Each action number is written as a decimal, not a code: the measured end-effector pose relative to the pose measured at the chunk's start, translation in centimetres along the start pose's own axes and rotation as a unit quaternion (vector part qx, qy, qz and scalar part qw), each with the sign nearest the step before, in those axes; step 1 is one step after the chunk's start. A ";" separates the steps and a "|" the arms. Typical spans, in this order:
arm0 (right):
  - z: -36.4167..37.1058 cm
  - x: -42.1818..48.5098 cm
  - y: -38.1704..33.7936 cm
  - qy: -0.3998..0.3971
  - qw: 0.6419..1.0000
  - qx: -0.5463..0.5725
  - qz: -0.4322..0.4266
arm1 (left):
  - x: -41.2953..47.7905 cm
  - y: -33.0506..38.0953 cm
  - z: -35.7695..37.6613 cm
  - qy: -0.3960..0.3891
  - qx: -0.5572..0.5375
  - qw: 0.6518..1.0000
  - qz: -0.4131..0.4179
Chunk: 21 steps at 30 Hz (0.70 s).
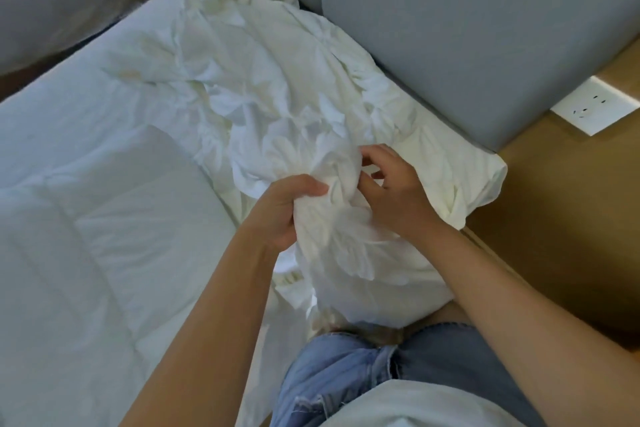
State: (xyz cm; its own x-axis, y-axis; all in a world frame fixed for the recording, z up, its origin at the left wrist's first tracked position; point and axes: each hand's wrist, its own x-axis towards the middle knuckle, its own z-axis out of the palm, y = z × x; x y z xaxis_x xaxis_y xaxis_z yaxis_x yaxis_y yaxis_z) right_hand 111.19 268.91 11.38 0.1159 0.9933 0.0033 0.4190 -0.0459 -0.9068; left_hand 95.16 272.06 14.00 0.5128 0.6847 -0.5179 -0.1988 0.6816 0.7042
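I am gripping a bunch of the crumpled white sheet (277, 97) in my left hand (287, 208), fingers curled round it. My right hand (391, 191) is pinching the same bunch just beside it, fingers bent. The rest of the sheet is lying heaped on the bed (86, 184) at its right head-end corner, against the grey headboard (467, 28), one flap overhanging the right edge.

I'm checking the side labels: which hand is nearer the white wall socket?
Right. The right hand pinches the crumpled white sheet below and left of the wall socket; the left hand grips the same sheet farther left.
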 end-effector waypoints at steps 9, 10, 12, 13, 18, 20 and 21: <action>-4.6 9.3 -3.1 0.160 0.985 0.060 -0.025 | 3.8 7.1 1.8 0.132 0.086 0.985 0.076; -5.2 10.7 -3.6 0.173 0.981 0.086 -0.008 | 4.5 7.8 2.2 0.128 0.118 0.984 0.048; -6.0 13.4 -4.1 0.177 0.977 0.112 0.026 | 5.5 8.8 3.3 0.096 0.211 0.972 -0.036; -6.2 14.3 -4.0 0.159 0.981 0.109 0.032 | 5.9 9.1 3.8 0.086 0.250 0.962 -0.072; -9.5 18.2 -4.5 0.056 0.996 0.048 -0.055 | 7.9 12.6 5.8 0.114 0.294 0.945 -0.082; -11.8 20.8 -5.8 0.040 0.994 0.019 -0.102 | 8.7 14.5 5.8 0.126 0.239 0.963 -0.022; -12.7 22.1 -6.2 0.032 0.993 0.012 -0.116 | 9.1 15.1 5.8 0.139 0.203 0.969 0.019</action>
State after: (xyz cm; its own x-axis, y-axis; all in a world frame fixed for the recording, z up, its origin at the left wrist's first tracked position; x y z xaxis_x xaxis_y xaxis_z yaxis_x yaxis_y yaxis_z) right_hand 122.55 289.84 22.43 0.0769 0.9680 0.2390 0.4201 0.1859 -0.8882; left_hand 101.68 287.06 22.72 0.2559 0.7889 -0.5587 0.1609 0.5351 0.8293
